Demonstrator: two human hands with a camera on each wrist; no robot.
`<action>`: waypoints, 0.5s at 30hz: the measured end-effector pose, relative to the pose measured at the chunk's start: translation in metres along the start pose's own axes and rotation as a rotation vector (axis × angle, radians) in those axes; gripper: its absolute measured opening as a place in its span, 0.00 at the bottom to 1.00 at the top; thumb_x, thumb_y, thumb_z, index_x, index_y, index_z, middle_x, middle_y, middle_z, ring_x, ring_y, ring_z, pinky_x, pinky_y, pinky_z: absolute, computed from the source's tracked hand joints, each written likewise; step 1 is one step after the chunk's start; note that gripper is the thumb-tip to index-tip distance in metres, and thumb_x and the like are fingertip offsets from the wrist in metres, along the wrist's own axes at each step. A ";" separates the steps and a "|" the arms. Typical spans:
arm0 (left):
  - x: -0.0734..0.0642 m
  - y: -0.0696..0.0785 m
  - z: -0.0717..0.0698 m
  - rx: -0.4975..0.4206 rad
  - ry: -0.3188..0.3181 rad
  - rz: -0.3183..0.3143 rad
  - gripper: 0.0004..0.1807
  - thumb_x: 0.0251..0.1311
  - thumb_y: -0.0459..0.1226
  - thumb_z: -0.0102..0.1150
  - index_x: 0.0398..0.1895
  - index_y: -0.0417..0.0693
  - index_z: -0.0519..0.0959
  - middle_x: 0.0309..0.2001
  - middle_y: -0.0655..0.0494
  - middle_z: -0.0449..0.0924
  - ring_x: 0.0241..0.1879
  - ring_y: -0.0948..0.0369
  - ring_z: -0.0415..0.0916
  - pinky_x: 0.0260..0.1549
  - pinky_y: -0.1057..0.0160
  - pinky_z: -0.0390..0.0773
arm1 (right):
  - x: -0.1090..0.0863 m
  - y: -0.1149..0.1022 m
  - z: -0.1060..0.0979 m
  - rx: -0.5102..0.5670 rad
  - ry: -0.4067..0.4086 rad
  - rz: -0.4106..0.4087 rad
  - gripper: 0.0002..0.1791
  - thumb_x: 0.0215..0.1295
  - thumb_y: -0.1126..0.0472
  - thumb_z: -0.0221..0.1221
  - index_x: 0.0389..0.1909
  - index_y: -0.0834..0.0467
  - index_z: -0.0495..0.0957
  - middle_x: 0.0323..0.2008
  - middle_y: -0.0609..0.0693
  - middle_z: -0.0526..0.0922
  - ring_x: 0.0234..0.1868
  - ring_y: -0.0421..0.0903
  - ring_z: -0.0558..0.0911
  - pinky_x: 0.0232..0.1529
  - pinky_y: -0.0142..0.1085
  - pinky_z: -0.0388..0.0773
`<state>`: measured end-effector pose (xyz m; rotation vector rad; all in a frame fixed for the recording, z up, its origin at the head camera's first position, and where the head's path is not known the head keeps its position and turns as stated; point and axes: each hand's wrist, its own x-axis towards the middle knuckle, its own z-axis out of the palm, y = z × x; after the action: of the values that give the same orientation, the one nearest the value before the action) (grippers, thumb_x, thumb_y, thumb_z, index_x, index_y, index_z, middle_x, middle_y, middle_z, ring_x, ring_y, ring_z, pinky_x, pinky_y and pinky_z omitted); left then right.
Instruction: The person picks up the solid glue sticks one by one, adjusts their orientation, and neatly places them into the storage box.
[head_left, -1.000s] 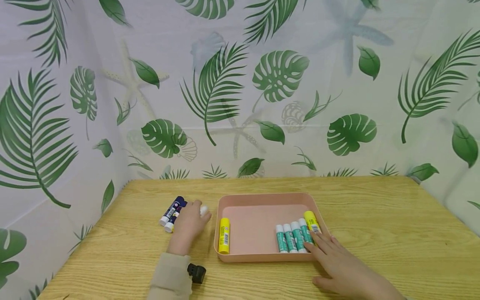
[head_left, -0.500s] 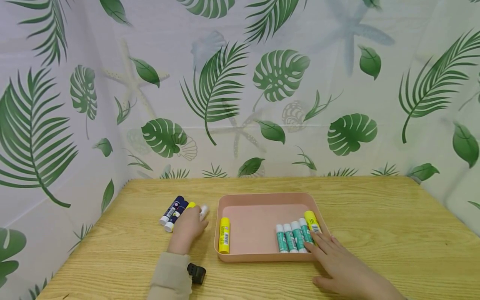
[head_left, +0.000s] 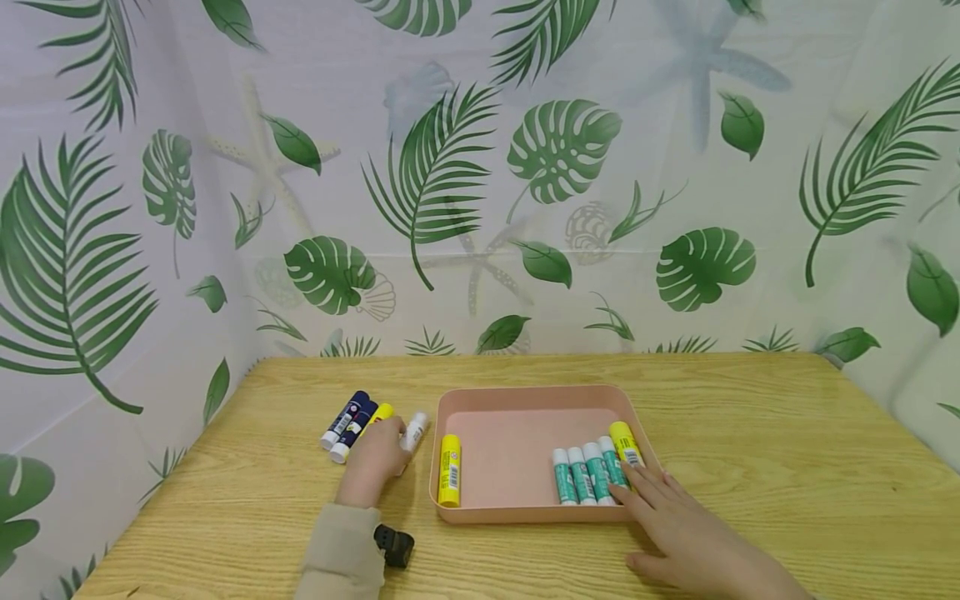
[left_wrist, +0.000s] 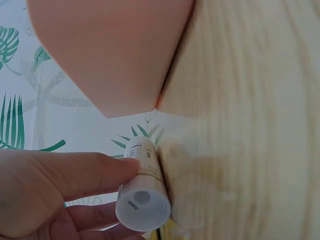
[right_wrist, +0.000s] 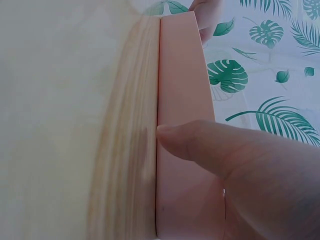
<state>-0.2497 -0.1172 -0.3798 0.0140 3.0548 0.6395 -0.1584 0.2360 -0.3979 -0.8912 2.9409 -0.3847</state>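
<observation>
My left hand [head_left: 377, 454] pinches a white glue stick [head_left: 415, 431] between thumb and fingers, just left of the pink tray [head_left: 517, 516]. In the left wrist view the thumb presses on the side of that white glue stick [left_wrist: 145, 175], whose hollow end faces the camera. Beside the hand lie two dark blue glue sticks [head_left: 344, 419] and a yellow one [head_left: 383, 412], partly covered by the fingers. My right hand [head_left: 678, 525] rests with extended fingers over the tray's front right corner. In the right wrist view its thumb lies against the tray's outer wall [right_wrist: 182, 90].
Inside the tray, a yellow glue stick [head_left: 449, 471] lies along the left wall. Several teal glue sticks [head_left: 582, 475] stand in a row at the right, beside another yellow one [head_left: 625, 442]. A leaf-patterned cloth [head_left: 480, 183] hangs behind the wooden table [head_left: 787, 450].
The white glue stick has shifted right toward the tray with my left hand's fingers. More of the yellow glue stick beside the blue ones shows now. My right hand has stayed in place.
</observation>
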 end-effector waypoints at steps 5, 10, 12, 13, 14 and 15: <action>0.003 -0.002 0.006 -0.005 -0.005 0.037 0.19 0.53 0.30 0.55 0.51 0.38 0.71 0.41 0.45 0.75 0.35 0.54 0.71 0.38 0.53 0.73 | 0.000 0.000 0.000 -0.002 0.001 -0.007 0.39 0.54 0.44 0.56 0.62 0.61 0.60 0.65 0.62 0.50 0.65 0.56 0.49 0.52 0.19 0.18; 0.003 -0.003 0.008 -0.009 -0.036 0.035 0.25 0.51 0.28 0.55 0.55 0.40 0.68 0.47 0.44 0.73 0.40 0.53 0.71 0.40 0.51 0.72 | 0.000 -0.001 -0.001 -0.006 -0.001 -0.001 0.39 0.54 0.43 0.56 0.62 0.61 0.60 0.65 0.61 0.50 0.65 0.56 0.48 0.63 0.47 0.37; 0.002 -0.002 0.007 0.005 -0.047 0.026 0.25 0.48 0.28 0.57 0.54 0.40 0.69 0.43 0.45 0.74 0.36 0.54 0.71 0.35 0.53 0.73 | 0.000 -0.001 -0.001 -0.014 -0.001 -0.002 0.39 0.54 0.43 0.56 0.62 0.61 0.60 0.65 0.61 0.51 0.65 0.56 0.49 0.59 0.56 0.47; 0.001 -0.002 0.006 0.016 -0.053 0.021 0.24 0.46 0.29 0.59 0.51 0.40 0.70 0.39 0.46 0.75 0.33 0.54 0.71 0.32 0.54 0.73 | 0.000 -0.001 -0.001 -0.016 -0.002 -0.001 0.39 0.54 0.43 0.56 0.62 0.61 0.60 0.65 0.61 0.50 0.65 0.56 0.49 0.58 0.57 0.48; 0.000 -0.002 0.005 0.027 -0.060 0.013 0.23 0.45 0.29 0.60 0.48 0.40 0.70 0.36 0.47 0.74 0.31 0.55 0.70 0.29 0.56 0.72 | 0.000 -0.001 -0.002 -0.014 -0.004 0.000 0.39 0.54 0.42 0.56 0.62 0.61 0.60 0.65 0.61 0.50 0.65 0.56 0.48 0.58 0.58 0.48; -0.001 -0.001 0.004 0.033 -0.070 0.004 0.22 0.43 0.30 0.61 0.45 0.39 0.71 0.33 0.48 0.73 0.29 0.55 0.69 0.26 0.57 0.71 | 0.000 -0.001 -0.002 -0.015 -0.004 0.001 0.40 0.54 0.42 0.56 0.62 0.61 0.60 0.65 0.61 0.51 0.65 0.56 0.48 0.58 0.58 0.48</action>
<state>-0.2487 -0.1165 -0.3844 0.0417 2.9981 0.5760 -0.1582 0.2350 -0.3958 -0.8916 2.9440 -0.3611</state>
